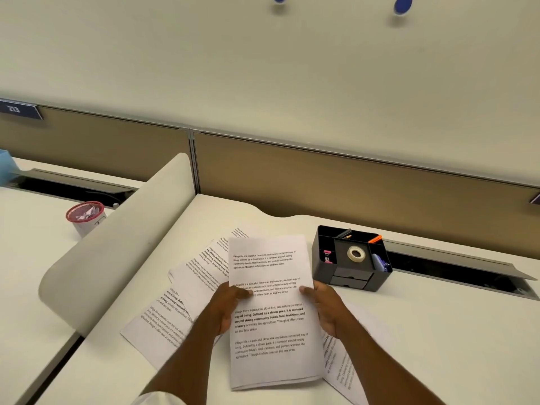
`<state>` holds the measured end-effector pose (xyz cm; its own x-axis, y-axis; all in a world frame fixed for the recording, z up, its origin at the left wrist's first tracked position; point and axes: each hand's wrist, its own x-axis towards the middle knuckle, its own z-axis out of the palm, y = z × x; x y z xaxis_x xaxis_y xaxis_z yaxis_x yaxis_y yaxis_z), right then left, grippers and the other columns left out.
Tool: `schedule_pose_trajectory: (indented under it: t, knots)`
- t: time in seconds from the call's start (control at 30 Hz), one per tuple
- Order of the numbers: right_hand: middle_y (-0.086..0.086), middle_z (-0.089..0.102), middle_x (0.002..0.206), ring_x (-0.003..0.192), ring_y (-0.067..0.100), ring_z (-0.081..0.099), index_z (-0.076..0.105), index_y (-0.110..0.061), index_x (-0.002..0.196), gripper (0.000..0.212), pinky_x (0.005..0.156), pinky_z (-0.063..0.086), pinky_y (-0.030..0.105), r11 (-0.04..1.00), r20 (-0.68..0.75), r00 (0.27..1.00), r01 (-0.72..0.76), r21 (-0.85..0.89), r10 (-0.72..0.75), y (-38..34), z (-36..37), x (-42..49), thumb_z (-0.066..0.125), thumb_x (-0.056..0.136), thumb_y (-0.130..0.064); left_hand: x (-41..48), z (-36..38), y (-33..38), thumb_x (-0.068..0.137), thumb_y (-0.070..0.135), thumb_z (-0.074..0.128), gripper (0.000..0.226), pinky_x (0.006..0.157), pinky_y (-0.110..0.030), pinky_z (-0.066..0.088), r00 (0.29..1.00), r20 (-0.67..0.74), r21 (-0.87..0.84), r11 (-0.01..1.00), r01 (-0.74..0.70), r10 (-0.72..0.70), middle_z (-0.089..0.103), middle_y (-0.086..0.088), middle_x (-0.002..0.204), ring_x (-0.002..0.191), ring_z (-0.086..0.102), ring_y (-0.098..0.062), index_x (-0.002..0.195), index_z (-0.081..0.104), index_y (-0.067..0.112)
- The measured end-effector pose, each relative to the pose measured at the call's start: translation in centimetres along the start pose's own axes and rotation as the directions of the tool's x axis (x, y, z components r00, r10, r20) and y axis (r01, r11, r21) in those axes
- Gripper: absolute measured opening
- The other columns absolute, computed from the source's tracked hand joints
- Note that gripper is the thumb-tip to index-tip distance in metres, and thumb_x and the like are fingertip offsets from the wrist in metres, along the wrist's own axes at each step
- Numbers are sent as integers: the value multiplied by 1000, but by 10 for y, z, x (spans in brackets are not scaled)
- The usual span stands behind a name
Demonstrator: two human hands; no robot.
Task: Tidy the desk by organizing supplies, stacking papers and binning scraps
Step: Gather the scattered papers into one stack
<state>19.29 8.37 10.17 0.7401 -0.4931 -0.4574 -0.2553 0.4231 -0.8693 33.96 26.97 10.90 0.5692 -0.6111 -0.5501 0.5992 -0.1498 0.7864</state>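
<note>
I have a thin stack of white printed paper sheets [273,311] pinched between both hands: my left hand [226,306] grips its left edge with the thumb lying over the text, and my right hand [324,306] is closed on the right edge the same way, each curled around the stack with nothing else in it. The stack sits near the front edge of the white surface [438,331], and I cannot tell whether its bottom edge touches the surface or hangs just above. More loose printed sheets [187,290] lie fanned out on the surface to the left of my hands, and another loose sheet [339,366] pokes out under my right forearm toward the front edge. My worry is the lower corners of the stack, which look uneven; if I tap them square too hard, a sheet could slide out and drift onto the fan below. My right forearm rests over that stray sheet, so lifting my arm carelessly could drag it off the front edge. The black plastic desk organiser [350,258], holding a roll of white tape [356,254], stands just beside the stack's far right corner, and swinging the pages that way might knock it. The red mesh cup of paper scraps [85,214] sits well apart beyond the curved cream divider [122,244], so reaching it over the divider risks clipping it.
</note>
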Motion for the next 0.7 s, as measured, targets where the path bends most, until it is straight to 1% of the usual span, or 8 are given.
schedule_pose_trajectory:
  t: [0.07,0.13,0.2,0.27,0.33,0.4,0.53,0.7]
  knots:
    - [12,76,94,87,31,71,69,-8,98,20,78,56,40,999,-116,993,15,-52,-21,-2,-7,1,55,95,-22,1,-1,1,80,-9,62,35,80,-68,51,1000,-16,-8,1000,-6,6,72,-25,103,94,67,-49,112,65,4]
    - [13,69,80,74,26,63,63,-6,80,27,69,49,35,940,-294,946,28,-339,-134,-1,-22,3,52,95,-25,1,-3,1,80,-8,63,36,83,-67,51,1000,-13,-19,1000,-4,4,72,-24,104,95,67,-47,113,65,4]
    - [13,62,82,80,27,59,59,-8,78,23,73,46,34,682,-352,880,-46,-730,-318,4,-44,4,50,94,-21,1,-4,0,79,-8,64,37,85,-66,51,1000,15,-31,1000,0,0,72,-23,106,97,67,-46,114,66,4]
    - [13,62,111,106,30,59,62,-9,110,24,89,47,35,436,-331,877,-161,-885,-348,8,-62,4,53,93,-23,1,-5,-1,78,-7,66,39,85,-64,52,999,54,-32,999,-4,6,72,-22,108,97,68,-45,115,66,4]
    - [13,51,131,121,31,51,52,-11,128,42,98,45,39,297,-331,903,-248,-922,-274,10,-76,5,55,92,-31,1,-5,-3,75,-5,70,42,85,-60,53,995,97,-24,1000,-1,4,71,-21,110,99,68,-43,116,67,5]
    - [13,46,137,126,31,47,45,-12,133,50,102,44,40,206,-305,926,-261,-943,-221,8,-84,8,56,91,-36,2,-4,-5,68,-1,75,49,85,-57,54,989,148,-8,1000,3,-2,71,-21,112,101,68,-42,116,67,6]
    - [13,46,135,124,31,48,41,-11,133,47,102,45,40,113,-262,952,-246,-963,-159,8,-90,15,51,93,-34,7,-3,-7,64,3,76,53,83,-55,55,986,167,5,1000,19,-20,70,-22,113,101,68,-42,116,67,4]
    - [12,44,135,123,30,48,41,-11,132,48,101,46,42,31,-238,957,-236,-971,-164,6,-94,20,54,93,-35,15,-4,-10,65,1,75,52,78,-54,56,982,184,-13,999,34,-31,69,-24,115,102,67,-44,116,67,4]
